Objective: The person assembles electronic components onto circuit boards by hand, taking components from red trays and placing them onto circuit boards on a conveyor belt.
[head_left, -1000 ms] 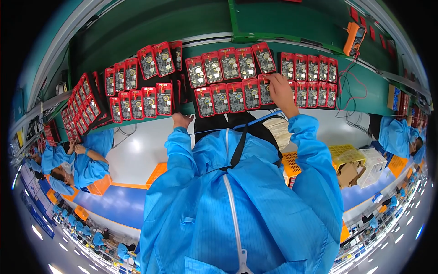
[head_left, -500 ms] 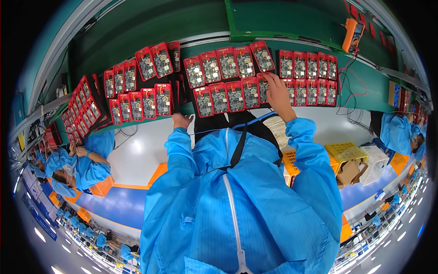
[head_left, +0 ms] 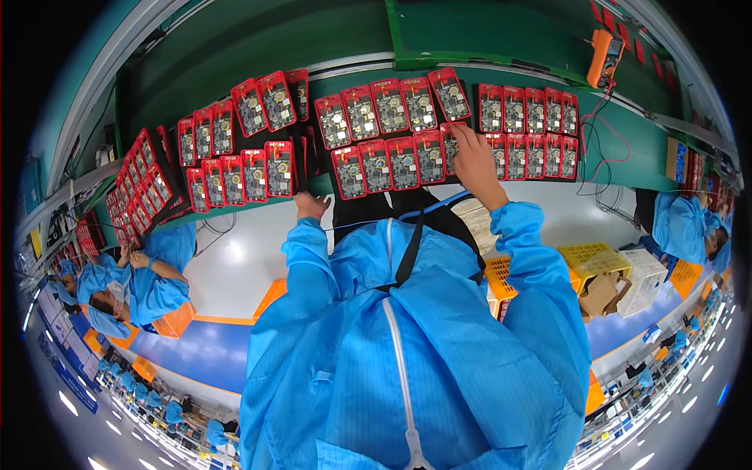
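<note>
Along the green bench, red cases with dark circuit boards inside lie in two rows on black trays. At the right end of the middle tray's near row is a red-cased circuit board [head_left: 450, 146]. The fingers of my right hand [head_left: 478, 166] are bent and closed on its upper right side, hiding part of it. My left hand [head_left: 312, 206] rests at the bench's front edge, between the left tray and the middle tray. Its thumb and fingers are apart with nothing visible in them, though the fingertips are hard to make out.
Another tray of red-cased boards [head_left: 536, 113] lies to the right. An orange multimeter [head_left: 605, 59] with a red lead is at the back right. Yellow crate [head_left: 594, 262] and white crate [head_left: 644, 280] stand low at right. Other people in blue smocks work at both sides.
My right hand stays at the same red-cased board, with only a very slight shift. Nothing else has visibly moved.
</note>
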`<act>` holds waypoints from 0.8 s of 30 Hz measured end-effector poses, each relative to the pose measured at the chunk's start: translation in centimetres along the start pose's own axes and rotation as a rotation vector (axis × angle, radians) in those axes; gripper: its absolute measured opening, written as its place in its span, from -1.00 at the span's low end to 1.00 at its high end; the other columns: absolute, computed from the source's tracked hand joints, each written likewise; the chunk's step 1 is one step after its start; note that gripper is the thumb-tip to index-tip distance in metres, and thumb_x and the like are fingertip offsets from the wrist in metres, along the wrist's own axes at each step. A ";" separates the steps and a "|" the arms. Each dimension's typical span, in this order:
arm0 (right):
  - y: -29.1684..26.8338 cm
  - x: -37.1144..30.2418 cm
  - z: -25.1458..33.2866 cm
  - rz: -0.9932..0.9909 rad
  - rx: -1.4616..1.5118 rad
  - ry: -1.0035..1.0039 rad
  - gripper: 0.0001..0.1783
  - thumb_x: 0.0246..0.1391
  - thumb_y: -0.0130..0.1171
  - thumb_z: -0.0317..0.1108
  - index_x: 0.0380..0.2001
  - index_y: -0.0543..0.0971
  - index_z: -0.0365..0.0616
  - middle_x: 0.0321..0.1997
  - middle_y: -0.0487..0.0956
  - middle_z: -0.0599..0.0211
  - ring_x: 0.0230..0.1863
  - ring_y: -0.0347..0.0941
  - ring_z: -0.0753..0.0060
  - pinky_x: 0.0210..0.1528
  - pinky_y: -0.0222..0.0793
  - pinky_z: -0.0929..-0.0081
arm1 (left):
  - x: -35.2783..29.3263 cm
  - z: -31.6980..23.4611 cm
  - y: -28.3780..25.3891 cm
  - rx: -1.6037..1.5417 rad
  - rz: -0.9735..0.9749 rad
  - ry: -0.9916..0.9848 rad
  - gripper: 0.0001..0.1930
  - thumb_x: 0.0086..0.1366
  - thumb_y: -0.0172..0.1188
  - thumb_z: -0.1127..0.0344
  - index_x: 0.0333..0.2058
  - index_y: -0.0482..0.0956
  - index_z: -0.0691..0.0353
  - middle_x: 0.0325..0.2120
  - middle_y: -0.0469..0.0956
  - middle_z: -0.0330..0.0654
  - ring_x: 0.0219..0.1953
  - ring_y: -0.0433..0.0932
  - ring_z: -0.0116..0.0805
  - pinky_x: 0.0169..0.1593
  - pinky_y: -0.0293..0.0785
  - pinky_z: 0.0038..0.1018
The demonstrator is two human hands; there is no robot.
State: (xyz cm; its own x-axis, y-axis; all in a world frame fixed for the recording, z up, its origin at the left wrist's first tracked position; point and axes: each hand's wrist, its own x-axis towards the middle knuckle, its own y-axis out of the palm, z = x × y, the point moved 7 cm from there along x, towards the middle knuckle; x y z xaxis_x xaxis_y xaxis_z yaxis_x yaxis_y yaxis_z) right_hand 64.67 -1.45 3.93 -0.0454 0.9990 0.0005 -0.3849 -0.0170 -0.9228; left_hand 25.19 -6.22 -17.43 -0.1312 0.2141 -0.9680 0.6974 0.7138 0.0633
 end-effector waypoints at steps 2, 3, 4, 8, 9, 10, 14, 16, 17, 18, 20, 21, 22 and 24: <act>-0.1 0.3 0.2 0.011 -0.007 -0.024 -0.35 -0.17 0.03 -0.60 0.13 0.37 -0.17 0.13 0.38 0.16 0.01 0.33 0.03 0.03 0.33 0.17 | 0.4 -0.2 -0.4 0.048 0.011 0.039 -0.27 0.19 -0.15 -0.25 0.26 0.14 0.00 0.29 0.08 -0.11 0.36 -0.04 0.04 0.30 -0.13 0.09; -0.2 0.3 0.1 0.011 -0.009 -0.020 -0.35 -0.17 0.03 -0.60 0.13 0.37 -0.17 0.13 0.38 0.16 0.01 0.33 0.03 0.03 0.33 0.17 | 0.2 -0.1 -0.1 0.052 0.013 0.035 -0.27 0.19 -0.15 -0.25 0.26 0.14 0.00 0.29 0.08 -0.11 0.36 -0.04 0.04 0.30 -0.13 0.09; -0.2 0.4 0.1 0.011 -0.014 -0.028 -0.35 -0.16 0.03 -0.60 0.13 0.37 -0.17 0.12 0.38 0.15 0.00 0.33 0.03 0.03 0.32 0.17 | 0.0 0.0 0.2 0.047 0.003 0.027 -0.27 0.19 -0.16 -0.25 0.26 0.14 0.00 0.30 0.07 -0.11 0.36 -0.04 0.04 0.30 -0.13 0.09; -0.2 0.5 0.1 0.025 -0.053 -0.025 -0.36 -0.16 0.05 -0.58 0.12 0.38 -0.16 0.10 0.39 0.17 0.01 0.33 0.04 0.03 0.32 0.18 | 0.0 -0.1 0.2 0.043 0.013 0.014 -0.27 0.19 -0.16 -0.25 0.27 0.14 0.02 0.31 0.07 -0.11 0.37 -0.05 0.03 0.30 -0.14 0.07; 0.0 0.4 0.2 0.025 -0.054 -0.025 -0.36 -0.16 0.05 -0.58 0.12 0.38 -0.16 0.10 0.39 0.17 0.01 0.33 0.04 0.03 0.32 0.18 | 0.0 -0.1 0.2 0.044 0.013 0.013 -0.27 0.19 -0.16 -0.25 0.27 0.14 0.02 0.31 0.07 -0.11 0.37 -0.05 0.03 0.30 -0.14 0.07; 0.2 0.3 0.2 0.027 -0.073 -0.012 -0.36 -0.16 0.06 -0.56 0.13 0.38 -0.15 0.11 0.39 0.19 0.02 0.33 0.05 0.03 0.32 0.18 | 0.0 -0.1 0.2 0.041 0.013 0.010 -0.27 0.20 -0.17 -0.24 0.26 0.15 0.02 0.31 0.07 -0.11 0.37 -0.04 0.03 0.30 -0.14 0.07; 0.5 -0.2 0.4 0.028 -0.142 -0.009 -0.34 -0.14 0.15 -0.45 0.15 0.36 -0.15 0.17 0.35 0.29 0.04 0.32 0.15 0.02 0.31 0.20 | -0.1 0.0 0.2 0.042 0.022 0.002 -0.29 0.21 -0.20 -0.22 0.25 0.16 0.03 0.29 0.09 -0.10 0.36 -0.03 0.03 0.30 -0.14 0.07; 0.6 -0.4 0.7 0.040 -0.155 0.012 -0.35 -0.12 0.13 -0.47 0.15 0.35 -0.15 0.18 0.35 0.28 0.06 0.31 0.13 0.03 0.31 0.19 | -0.2 -0.1 0.3 0.046 0.018 0.010 -0.30 0.22 -0.21 -0.22 0.25 0.16 0.03 0.29 0.10 -0.10 0.36 -0.02 0.03 0.29 -0.13 0.07; 0.7 -0.4 0.7 0.051 -0.169 0.035 -0.36 -0.10 0.11 -0.49 0.16 0.35 -0.15 0.19 0.34 0.28 0.08 0.31 0.11 0.04 0.31 0.18 | -0.3 -0.1 0.3 0.051 0.014 0.017 -0.31 0.23 -0.23 -0.21 0.24 0.17 0.02 0.29 0.11 -0.10 0.36 -0.02 0.03 0.29 -0.13 0.07; 0.8 -0.5 0.8 0.051 -0.170 0.036 -0.36 -0.10 0.11 -0.49 0.16 0.35 -0.15 0.19 0.34 0.28 0.08 0.31 0.11 0.04 0.31 0.18 | -0.5 0.0 0.5 0.052 0.014 0.016 -0.31 0.23 -0.23 -0.21 0.24 0.17 0.02 0.29 0.11 -0.10 0.36 -0.02 0.03 0.29 -0.13 0.07; 0.8 -0.6 1.2 0.012 -0.210 -0.006 -0.35 -0.07 0.12 -0.46 0.18 0.34 -0.14 0.19 0.33 0.31 0.09 0.29 0.12 0.05 0.30 0.20 | -0.9 -0.1 0.8 0.079 0.003 0.040 -0.33 0.24 -0.24 -0.21 0.24 0.17 0.02 0.29 0.11 -0.10 0.36 -0.02 0.03 0.29 -0.12 0.08; 0.8 -0.6 1.1 0.012 -0.209 -0.006 -0.35 -0.07 0.12 -0.46 0.18 0.34 -0.14 0.19 0.33 0.31 0.09 0.29 0.12 0.05 0.30 0.20 | -0.9 -0.1 0.8 0.079 0.002 0.040 -0.33 0.24 -0.24 -0.21 0.24 0.17 0.02 0.29 0.11 -0.10 0.36 -0.02 0.03 0.29 -0.12 0.08; 0.8 -0.6 1.2 -0.004 -0.192 -0.017 -0.35 -0.06 0.12 -0.45 0.19 0.33 -0.13 0.19 0.34 0.32 0.09 0.29 0.12 0.05 0.29 0.20 | -0.9 -0.2 0.7 0.079 0.004 0.035 -0.33 0.25 -0.24 -0.21 0.24 0.17 0.02 0.29 0.11 -0.10 0.36 -0.01 0.03 0.29 -0.13 0.08; 0.6 -0.5 1.2 -0.020 -0.175 -0.027 -0.35 -0.06 0.12 -0.45 0.20 0.32 -0.12 0.19 0.34 0.33 0.10 0.28 0.12 0.05 0.29 0.20 | -1.0 -0.2 0.8 0.079 0.006 0.029 -0.33 0.25 -0.25 -0.21 0.24 0.16 0.01 0.29 0.11 -0.09 0.35 -0.01 0.03 0.29 -0.13 0.09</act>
State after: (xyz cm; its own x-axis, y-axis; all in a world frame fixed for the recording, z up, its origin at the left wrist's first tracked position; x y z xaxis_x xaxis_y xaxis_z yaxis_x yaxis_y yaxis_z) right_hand 63.34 -2.02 3.84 -0.0649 0.9975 0.0281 -0.2199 0.0132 -0.9754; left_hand 25.70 -5.75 -16.37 -0.1464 0.2389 -0.9600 0.7517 0.6577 0.0490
